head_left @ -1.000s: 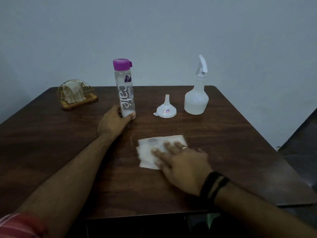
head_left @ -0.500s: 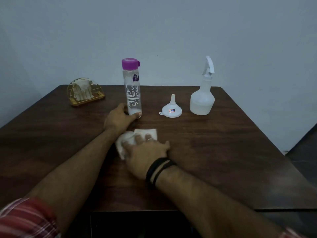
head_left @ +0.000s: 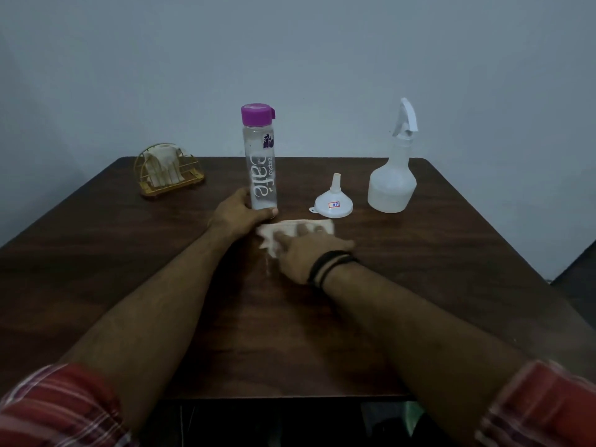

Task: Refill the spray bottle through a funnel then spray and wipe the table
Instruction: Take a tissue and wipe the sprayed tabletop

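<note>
Single head-worn wide-angle view, looking forward and down across a dark wooden table [head_left: 419, 301] from its near edge, both forearms reaching in from the bottom corners, far edge and plain wall closing the upper frame, close range.

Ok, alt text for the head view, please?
Right hand presses a white paper napkin flat on the dark wooden table while the left hand grips a clear purple-capped bottle; a white funnel and translucent spray bottle stand behind.
</note>
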Demonstrator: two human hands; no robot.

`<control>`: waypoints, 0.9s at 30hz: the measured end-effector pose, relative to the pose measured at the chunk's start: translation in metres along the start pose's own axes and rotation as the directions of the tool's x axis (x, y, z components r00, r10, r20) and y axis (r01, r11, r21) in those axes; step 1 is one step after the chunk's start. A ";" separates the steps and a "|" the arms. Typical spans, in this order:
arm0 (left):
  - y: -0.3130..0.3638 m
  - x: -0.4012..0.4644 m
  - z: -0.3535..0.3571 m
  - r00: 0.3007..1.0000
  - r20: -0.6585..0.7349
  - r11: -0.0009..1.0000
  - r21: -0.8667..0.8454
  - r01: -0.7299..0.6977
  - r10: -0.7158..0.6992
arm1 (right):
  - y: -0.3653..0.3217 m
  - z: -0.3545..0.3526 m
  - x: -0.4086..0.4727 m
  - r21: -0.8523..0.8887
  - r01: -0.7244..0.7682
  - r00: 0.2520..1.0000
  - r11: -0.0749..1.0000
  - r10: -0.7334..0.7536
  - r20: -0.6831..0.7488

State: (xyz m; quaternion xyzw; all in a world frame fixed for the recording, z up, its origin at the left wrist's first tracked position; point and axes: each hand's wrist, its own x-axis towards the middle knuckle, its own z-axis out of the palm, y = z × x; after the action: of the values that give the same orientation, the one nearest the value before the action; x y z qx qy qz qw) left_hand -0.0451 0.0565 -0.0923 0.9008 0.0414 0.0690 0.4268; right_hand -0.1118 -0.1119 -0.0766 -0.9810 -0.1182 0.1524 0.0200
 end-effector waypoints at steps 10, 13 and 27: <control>-0.002 0.000 -0.001 1.000 0.015 1.000 -0.003 0.019 -0.019 | 0.039 0.031 -0.098 -0.052 0.157 0.982 0.986 -0.162 -0.098; 0.000 -0.005 -0.001 1.000 0.016 1.000 0.011 0.017 -0.017 | 0.089 0.008 -0.074 -0.003 -0.073 0.997 0.997 0.073 -0.010; 0.003 -0.018 0.010 0.994 -0.106 0.986 0.162 0.029 -0.012 | 0.035 0.043 -0.111 -0.034 0.123 0.975 0.992 -0.127 -0.184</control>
State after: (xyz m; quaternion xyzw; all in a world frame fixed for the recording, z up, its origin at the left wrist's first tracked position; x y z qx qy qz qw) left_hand -0.0613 0.0449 -0.0977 0.9274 0.0785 0.1082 0.3495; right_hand -0.2199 -0.1726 -0.0873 -0.9817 -0.1791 0.0574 0.0293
